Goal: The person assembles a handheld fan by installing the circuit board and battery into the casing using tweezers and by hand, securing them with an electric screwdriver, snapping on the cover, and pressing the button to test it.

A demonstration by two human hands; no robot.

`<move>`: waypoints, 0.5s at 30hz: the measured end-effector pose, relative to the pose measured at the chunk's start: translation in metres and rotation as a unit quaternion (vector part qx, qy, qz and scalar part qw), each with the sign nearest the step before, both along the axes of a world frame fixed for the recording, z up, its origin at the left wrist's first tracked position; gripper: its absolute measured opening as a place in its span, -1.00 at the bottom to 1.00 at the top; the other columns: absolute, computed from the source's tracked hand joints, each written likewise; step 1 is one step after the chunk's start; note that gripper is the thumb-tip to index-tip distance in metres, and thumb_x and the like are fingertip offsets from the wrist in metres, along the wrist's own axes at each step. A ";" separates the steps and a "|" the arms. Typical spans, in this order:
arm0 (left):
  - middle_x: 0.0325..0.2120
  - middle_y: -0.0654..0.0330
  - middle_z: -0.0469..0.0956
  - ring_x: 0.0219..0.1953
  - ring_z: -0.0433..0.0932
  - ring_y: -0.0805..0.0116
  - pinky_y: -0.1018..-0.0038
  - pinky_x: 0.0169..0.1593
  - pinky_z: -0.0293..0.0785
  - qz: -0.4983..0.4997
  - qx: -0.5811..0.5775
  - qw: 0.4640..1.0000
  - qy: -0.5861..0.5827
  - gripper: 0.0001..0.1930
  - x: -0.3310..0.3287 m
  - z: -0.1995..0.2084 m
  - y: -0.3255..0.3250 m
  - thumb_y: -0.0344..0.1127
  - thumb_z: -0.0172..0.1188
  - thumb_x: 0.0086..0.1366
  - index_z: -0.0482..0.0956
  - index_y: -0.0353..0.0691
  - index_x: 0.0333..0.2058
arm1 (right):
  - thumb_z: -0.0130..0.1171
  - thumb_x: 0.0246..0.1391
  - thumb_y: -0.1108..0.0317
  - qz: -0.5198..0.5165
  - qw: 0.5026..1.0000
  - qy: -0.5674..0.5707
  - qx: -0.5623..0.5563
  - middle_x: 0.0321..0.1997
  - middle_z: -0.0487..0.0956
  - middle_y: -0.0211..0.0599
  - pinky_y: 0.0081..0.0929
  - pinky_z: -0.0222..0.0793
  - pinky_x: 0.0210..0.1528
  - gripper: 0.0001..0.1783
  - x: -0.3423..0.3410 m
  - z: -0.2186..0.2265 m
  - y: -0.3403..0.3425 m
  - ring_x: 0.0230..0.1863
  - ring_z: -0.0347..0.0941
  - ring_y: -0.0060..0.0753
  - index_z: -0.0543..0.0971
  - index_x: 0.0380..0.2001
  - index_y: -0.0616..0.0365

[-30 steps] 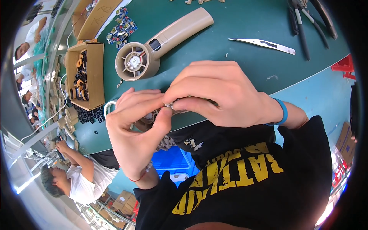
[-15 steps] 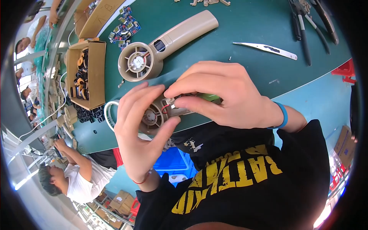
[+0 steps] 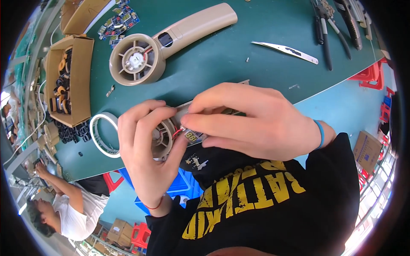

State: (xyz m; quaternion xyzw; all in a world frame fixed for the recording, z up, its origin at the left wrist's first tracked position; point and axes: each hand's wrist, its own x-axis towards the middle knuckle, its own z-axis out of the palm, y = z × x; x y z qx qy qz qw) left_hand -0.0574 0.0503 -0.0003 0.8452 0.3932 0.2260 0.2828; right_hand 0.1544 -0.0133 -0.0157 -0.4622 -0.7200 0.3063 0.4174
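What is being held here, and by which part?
The left hand holds the partly assembled handheld fan by its round head. The right hand is at the display circuit board beside it; whether it grips that is hidden.

The wearer's two hands — left hand (image 3: 143,145) and right hand (image 3: 262,121). Two fans (image 3: 160,53), one pair of tweezers (image 3: 284,52), one white ring (image 3: 99,144), one blue wristband (image 3: 320,133), one green table (image 3: 205,59). Circuit boards (image 3: 118,21) — several, overlapping too much for an exact count.
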 end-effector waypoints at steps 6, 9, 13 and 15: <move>-0.04 0.05 0.52 0.00 0.47 0.02 0.23 0.06 0.38 -0.023 -0.012 1.000 0.007 -0.39 -0.001 0.005 0.002 -0.49 0.48 -0.24 0.55 -0.22 -0.08 | 0.44 -0.39 0.33 -0.125 0.974 -0.095 0.161 -0.26 0.61 -0.33 -0.48 0.39 -0.37 -0.56 -0.016 -0.013 0.000 -0.29 0.48 -0.32 0.72 -0.28 0.18; -0.03 0.04 0.52 0.00 0.48 0.03 0.22 0.06 0.37 -0.030 -0.005 1.000 0.004 -0.39 -0.001 0.004 0.003 -0.45 0.51 -0.23 0.56 -0.22 -0.08 | 0.38 -0.37 0.33 -0.167 0.959 -0.124 0.194 -0.29 0.63 -0.36 -0.52 0.33 -0.43 -0.59 -0.021 -0.015 -0.004 -0.30 0.48 -0.36 0.72 -0.30 0.17; -0.03 0.03 0.51 0.00 0.48 0.01 0.22 0.06 0.37 -0.039 -0.012 0.999 0.013 -0.42 -0.004 0.002 0.005 -0.43 0.51 -0.21 0.58 -0.22 -0.09 | 0.31 -0.42 0.34 -0.183 0.952 -0.155 0.190 -0.31 0.64 -0.36 -0.55 0.28 -0.49 -0.61 -0.026 -0.014 -0.004 -0.35 0.47 -0.37 0.72 -0.34 0.15; -0.04 0.03 0.51 -0.01 0.48 0.00 0.22 0.05 0.38 -0.034 -0.022 0.999 0.014 -0.44 -0.004 -0.001 0.004 -0.43 0.50 -0.20 0.59 -0.21 -0.11 | 0.31 -0.44 0.34 -0.189 0.952 -0.156 0.182 -0.32 0.64 -0.36 -0.54 0.28 -0.50 -0.61 -0.028 -0.014 -0.004 -0.36 0.46 -0.37 0.71 -0.36 0.15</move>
